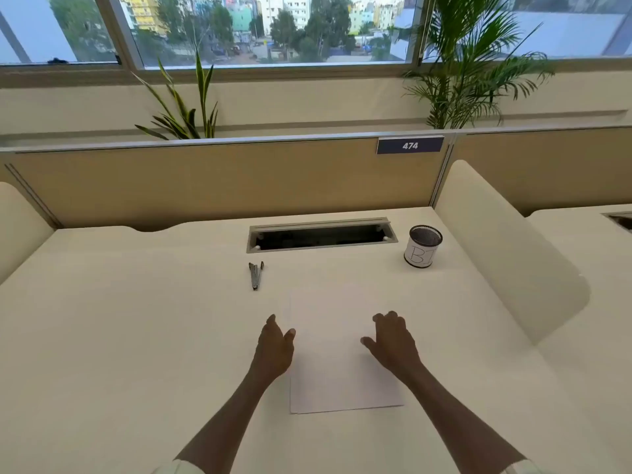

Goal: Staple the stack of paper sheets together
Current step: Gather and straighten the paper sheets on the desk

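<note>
Paper sheets (pixel 342 378), one stack, lying flat on the cream desk (pixel 136 319) right in front of the person, white on pale so the far edge almost melts into the surface. Long axis runs away from the camera toward the partition (pixel 222 179), short near edge facing the person; at the near left corner a second edge peeks out, so there's more than one sheet, though how many I cannot tell. One stapler (pixel 255 275), dark metal, sits beyond the stack's far left corner, well apart from both hands, its long axis also running near to far, with the hinged end nearer the person and the two arms splayed open toward the cable slot (pixel 321 236). One mesh pen cup (pixel 422 246) with a paper label, off to the far right beside the slot. One number plate (pixel 409 145) reading 474 on the partition, and two plants behind it: a snake plant (pixel 191 111) left, a palm (pixel 472 70) right. Now the hands, two of them, both bare and holding nothing. Left hand (pixel 273 347) is loosely open at the stack's left edge, thumb out over the paper. Right hand (pixel 393 340) is over the stack's right side, fingers curled downward, thumb stretched inward across the sheet; whether it's actually pressing the paper, I can't tell
</note>
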Demonstrator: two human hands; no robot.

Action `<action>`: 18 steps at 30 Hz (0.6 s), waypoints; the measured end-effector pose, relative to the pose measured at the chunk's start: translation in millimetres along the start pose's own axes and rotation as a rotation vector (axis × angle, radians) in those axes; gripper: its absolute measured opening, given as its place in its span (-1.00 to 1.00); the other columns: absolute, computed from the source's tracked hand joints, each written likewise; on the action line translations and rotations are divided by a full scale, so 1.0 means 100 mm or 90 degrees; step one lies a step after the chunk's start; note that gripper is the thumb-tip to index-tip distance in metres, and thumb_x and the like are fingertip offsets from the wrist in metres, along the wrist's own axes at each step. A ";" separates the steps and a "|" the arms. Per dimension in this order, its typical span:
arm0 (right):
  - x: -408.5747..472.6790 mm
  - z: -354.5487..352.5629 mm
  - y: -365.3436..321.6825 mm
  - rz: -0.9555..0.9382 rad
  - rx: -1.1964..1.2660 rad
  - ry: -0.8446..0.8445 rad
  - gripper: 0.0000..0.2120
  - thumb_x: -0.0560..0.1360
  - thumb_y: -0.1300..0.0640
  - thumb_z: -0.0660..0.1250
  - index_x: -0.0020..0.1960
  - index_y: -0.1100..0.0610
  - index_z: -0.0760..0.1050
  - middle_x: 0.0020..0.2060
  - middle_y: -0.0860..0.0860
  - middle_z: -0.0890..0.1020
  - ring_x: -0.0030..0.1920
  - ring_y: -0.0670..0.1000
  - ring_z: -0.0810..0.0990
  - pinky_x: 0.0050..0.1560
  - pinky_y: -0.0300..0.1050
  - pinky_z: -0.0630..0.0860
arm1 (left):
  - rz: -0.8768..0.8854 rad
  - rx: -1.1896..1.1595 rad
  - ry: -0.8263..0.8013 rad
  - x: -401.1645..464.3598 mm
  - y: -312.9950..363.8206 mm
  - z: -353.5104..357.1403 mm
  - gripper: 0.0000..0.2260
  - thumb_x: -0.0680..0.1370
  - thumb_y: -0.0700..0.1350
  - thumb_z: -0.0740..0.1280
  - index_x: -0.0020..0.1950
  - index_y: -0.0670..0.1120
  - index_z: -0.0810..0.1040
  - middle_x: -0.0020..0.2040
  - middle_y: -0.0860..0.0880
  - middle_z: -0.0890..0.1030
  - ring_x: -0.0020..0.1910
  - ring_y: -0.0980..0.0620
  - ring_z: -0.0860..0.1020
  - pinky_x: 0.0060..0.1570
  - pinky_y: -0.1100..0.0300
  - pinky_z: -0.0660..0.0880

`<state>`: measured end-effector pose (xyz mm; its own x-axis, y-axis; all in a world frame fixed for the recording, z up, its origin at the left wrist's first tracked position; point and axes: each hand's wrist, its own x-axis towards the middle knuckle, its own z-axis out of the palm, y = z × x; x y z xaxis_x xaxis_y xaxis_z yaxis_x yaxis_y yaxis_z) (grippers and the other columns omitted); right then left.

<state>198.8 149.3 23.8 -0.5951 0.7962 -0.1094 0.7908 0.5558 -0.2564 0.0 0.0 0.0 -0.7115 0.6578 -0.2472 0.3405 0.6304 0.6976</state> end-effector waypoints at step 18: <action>0.15 0.29 -0.33 0.275 0.029 -0.069 -0.20 0.30 -0.11 0.57 0.28 0.31 0.27 0.17 0.23 0.46 0.15 0.16 0.49 0.04 -0.07 0.56 | -0.051 0.107 0.002 -0.15 0.07 0.27 -0.48 0.45 -0.24 0.36 0.38 -0.28 0.32 0.18 -0.23 0.48 0.21 -0.17 0.46 0.18 0.12 0.37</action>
<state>159.2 135.8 2.7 -0.2252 0.9221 -0.3145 0.9642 0.1647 -0.2077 29.6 5.7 -9.7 -0.7426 0.6014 -0.2948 0.3804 0.7409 0.5534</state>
